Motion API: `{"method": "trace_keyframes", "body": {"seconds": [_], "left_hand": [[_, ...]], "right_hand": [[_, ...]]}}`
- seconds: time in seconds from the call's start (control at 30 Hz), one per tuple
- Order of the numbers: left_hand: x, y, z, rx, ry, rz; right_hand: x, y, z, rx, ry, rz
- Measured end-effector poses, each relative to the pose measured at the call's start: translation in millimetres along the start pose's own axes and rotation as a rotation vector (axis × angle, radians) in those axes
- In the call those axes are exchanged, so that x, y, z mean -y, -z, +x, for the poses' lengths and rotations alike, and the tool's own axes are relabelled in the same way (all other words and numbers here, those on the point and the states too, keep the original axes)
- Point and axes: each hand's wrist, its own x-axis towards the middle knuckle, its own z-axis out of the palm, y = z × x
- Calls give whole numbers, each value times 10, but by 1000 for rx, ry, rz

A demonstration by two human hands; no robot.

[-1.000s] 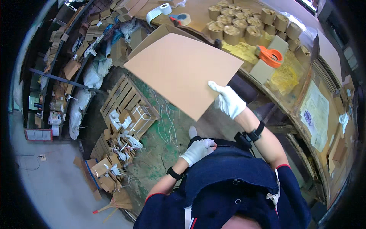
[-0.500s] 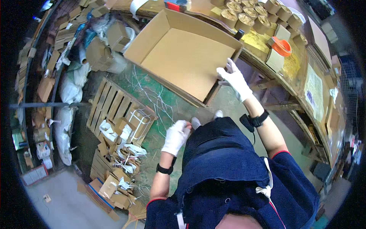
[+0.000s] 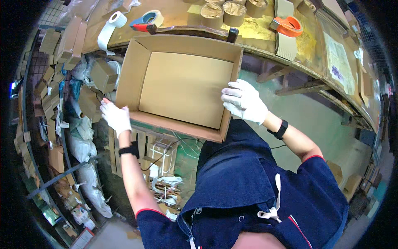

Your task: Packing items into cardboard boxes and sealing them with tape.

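Observation:
An open-topped brown cardboard box (image 3: 186, 89) lies in front of me, tilted, its far side against the workbench edge. Only its bare cardboard bottom and walls show inside. My right hand (image 3: 244, 101), in a white glove, grips the box's right wall, fingers bent over the rim toward the inside; its thumb is hidden. At the box's near left corner is my left hand (image 3: 116, 117), also gloved, fingers stretched out along the outside and thumb close to the rim. Whether it touches the cardboard I cannot tell.
The wooden workbench (image 3: 311, 68) carries an orange tape dispenser (image 3: 288, 27), a blue-and-red tape dispenser (image 3: 147, 20), a white label roll (image 3: 117, 19) and several brown paper-topped cylinders (image 3: 233, 12). A pallet (image 3: 141, 143) and cardboard scraps (image 3: 168, 186) lie on the floor; shelving with bags stands left.
The box has turned and now sits squarer to me. My left hand has moved up and left to the box's corner. My right hand has closed over the right rim.

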Motion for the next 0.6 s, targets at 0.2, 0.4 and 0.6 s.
{"method": "trace_keyframes", "body": {"seconds": [0.2, 0.4, 0.6], "left_hand": [[303, -513, 163, 460, -216, 85], [-488, -223, -135, 1092, -706, -74], [-139, 234, -170, 568, -741, -608]], "right_hand": [[-183, -508, 486, 96, -27, -45], [-56, -1889, 1439, -125, -117, 112], [-461, -2790, 1168, 267, -138, -88]]}}
